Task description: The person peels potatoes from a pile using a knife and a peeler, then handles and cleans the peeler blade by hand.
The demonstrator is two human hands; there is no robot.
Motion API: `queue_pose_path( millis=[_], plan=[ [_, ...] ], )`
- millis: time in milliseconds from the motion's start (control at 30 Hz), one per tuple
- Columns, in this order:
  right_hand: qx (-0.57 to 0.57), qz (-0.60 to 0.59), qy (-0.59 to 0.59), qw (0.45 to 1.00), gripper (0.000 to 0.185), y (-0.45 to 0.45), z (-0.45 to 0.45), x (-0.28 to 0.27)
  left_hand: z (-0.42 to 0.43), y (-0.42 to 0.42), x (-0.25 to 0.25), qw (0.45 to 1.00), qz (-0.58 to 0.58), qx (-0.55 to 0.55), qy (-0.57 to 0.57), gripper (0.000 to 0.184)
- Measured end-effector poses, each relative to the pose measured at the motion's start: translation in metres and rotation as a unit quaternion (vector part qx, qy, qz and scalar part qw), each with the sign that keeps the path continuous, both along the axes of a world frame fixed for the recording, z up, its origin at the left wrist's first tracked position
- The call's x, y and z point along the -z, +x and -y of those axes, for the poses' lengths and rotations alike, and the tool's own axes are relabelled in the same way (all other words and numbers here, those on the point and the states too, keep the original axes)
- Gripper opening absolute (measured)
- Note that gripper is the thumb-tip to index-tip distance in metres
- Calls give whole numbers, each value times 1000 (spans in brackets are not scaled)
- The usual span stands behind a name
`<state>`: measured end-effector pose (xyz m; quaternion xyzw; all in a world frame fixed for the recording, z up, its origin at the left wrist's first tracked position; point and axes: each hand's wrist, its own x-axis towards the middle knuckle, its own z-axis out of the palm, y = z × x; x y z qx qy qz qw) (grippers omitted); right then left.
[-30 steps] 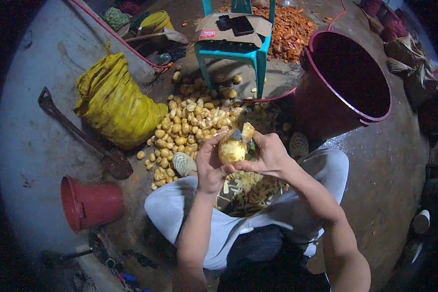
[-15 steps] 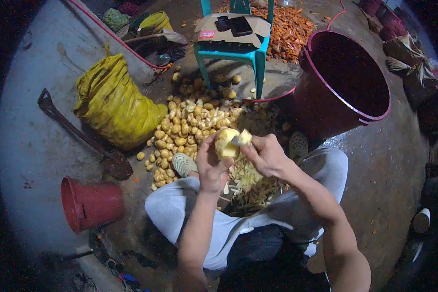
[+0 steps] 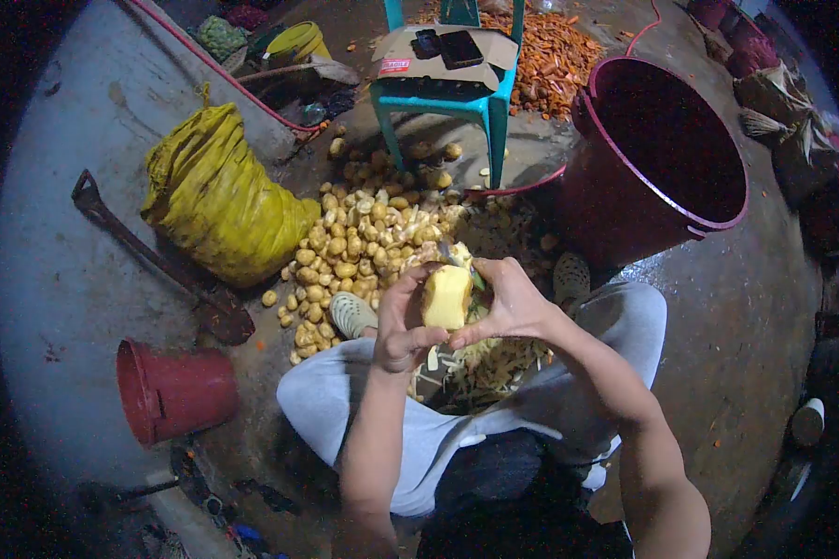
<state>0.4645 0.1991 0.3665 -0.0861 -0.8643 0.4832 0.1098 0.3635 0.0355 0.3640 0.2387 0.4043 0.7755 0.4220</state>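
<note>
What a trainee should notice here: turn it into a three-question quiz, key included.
1. What is held between the left hand and the right hand?
a) a carrot
b) a partly peeled potato
c) a phone

2. True or false: the potato pile lies nearer the hands than the orange heap does.

3. Fill the gap: the cardboard lies on the seat of a teal ____.

Key: 1. b; 2. true; 3. chair.
</note>
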Motion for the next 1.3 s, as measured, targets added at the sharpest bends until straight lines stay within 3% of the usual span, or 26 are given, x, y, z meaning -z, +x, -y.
queue_pose_path(
  millis=[367, 633, 767, 833, 867, 967, 1300],
  plan=[
    [12, -71, 33, 997, 79, 6, 7, 3, 0, 4, 8, 999, 14, -19, 44, 85],
    [96, -88, 204, 970, 57, 5, 16, 6, -9, 9, 13, 991, -21, -127, 28, 87],
    [25, -48, 111, 992, 62, 2, 9, 14, -9, 12, 5, 992, -4, -127, 15, 82],
    [19, -92, -30, 995, 70, -1, 8, 7, -8, 11, -1, 992, 24, -120, 8, 80],
    [16, -25, 7, 1000, 85, 0, 2, 7, -6, 8, -2, 996, 19, -91, 13, 79],
    [10, -24, 22, 999, 94, 2, 0, 2, -2, 2, -4, 999, 0, -43, 14, 80],
    [-25, -19, -11, 999, 89, 7, 0, -8, 3, -1, -5, 999, -45, 17, 22, 80]
  ],
)
